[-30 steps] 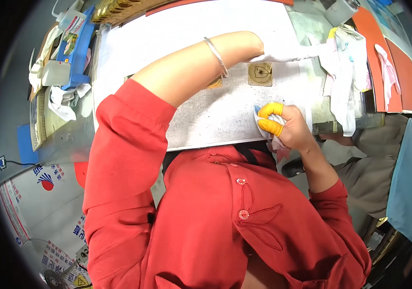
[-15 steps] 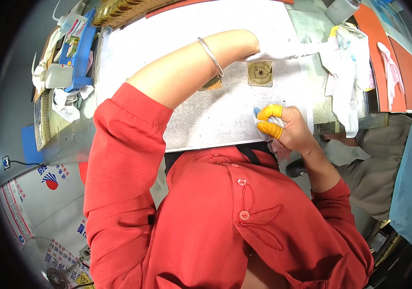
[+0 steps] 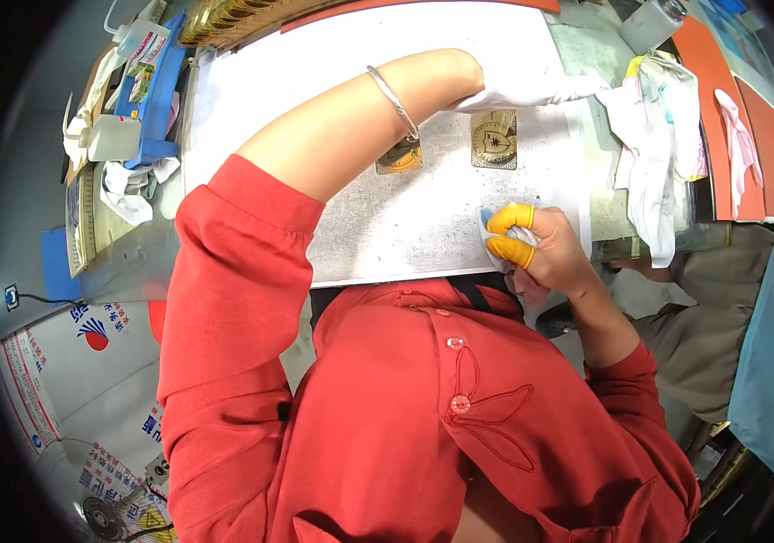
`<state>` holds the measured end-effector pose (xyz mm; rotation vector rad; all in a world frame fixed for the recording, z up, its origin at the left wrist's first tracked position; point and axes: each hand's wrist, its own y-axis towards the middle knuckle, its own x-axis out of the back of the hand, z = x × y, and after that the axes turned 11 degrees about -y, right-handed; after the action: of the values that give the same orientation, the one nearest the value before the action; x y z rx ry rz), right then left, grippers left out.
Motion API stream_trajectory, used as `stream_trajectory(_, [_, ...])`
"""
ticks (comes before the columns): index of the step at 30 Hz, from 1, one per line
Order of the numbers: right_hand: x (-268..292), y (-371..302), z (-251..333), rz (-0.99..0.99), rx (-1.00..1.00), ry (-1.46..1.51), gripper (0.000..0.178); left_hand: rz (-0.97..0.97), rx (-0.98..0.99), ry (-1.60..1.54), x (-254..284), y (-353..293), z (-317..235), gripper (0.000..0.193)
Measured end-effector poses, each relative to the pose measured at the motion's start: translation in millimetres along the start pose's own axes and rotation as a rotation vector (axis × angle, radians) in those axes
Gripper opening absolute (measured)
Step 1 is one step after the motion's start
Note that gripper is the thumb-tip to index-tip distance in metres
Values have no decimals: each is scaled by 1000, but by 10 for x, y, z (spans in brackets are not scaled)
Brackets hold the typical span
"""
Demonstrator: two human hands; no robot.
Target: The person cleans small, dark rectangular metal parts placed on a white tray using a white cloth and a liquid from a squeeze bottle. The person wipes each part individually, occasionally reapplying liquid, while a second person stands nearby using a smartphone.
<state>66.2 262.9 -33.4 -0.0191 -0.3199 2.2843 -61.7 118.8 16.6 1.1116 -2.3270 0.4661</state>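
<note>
My left hand [image 3: 532,89] wears a white glove and reaches far to the right over a white speckled sheet [image 3: 405,226], its fingertips at a pile of white cloths [image 3: 654,154]. Whether it grips anything is hidden. A silver bangle [image 3: 393,100] sits on that forearm. Just below the glove lies a square gold plaque [image 3: 494,138]. A second gold plaque [image 3: 399,157] is half hidden under my forearm. My right hand [image 3: 541,258], with yellow finger cots on thumb and forefinger, pinches a small white cloth [image 3: 505,240] at the sheet's near edge.
Orange boards [image 3: 749,127] with a white glove on them lie at the far right. A blue tray [image 3: 156,90] with bottles and crumpled rags stands at the left. A stack of gold pieces [image 3: 233,18] sits at the back. A white bottle [image 3: 654,18] stands at the top right.
My left forearm has shifted slightly, uncovering more of the second plaque. My right hand stays at the sheet's near edge with the cloth.
</note>
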Motion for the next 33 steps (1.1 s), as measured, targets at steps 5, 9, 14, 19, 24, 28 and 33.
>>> stream_trajectory(5, [13,21,-17,4,77,-33,6,-2,8,4,23,11,10,48])
stream_trajectory(9, [19,14,11,15,15,-15,6,-9,3,-1,48,7,18,48])
stream_trajectory(14, [22,23,53,6,37,-31,6,-16,11,-3,57,45,40,47])
stream_trajectory(19, [23,54,-43,-23,206,-119,5,-19,24,-2,72,74,33,47])
stream_trajectory(24, [7,46,-42,-29,192,-97,5,-47,49,16,131,31,47,47])
stream_trajectory(28, [10,21,-69,-50,144,-118,4,-12,98,98,240,-65,10,40])
stream_trajectory(33, [-20,23,-59,-69,139,-75,5,-85,-101,51,441,-441,508,43])
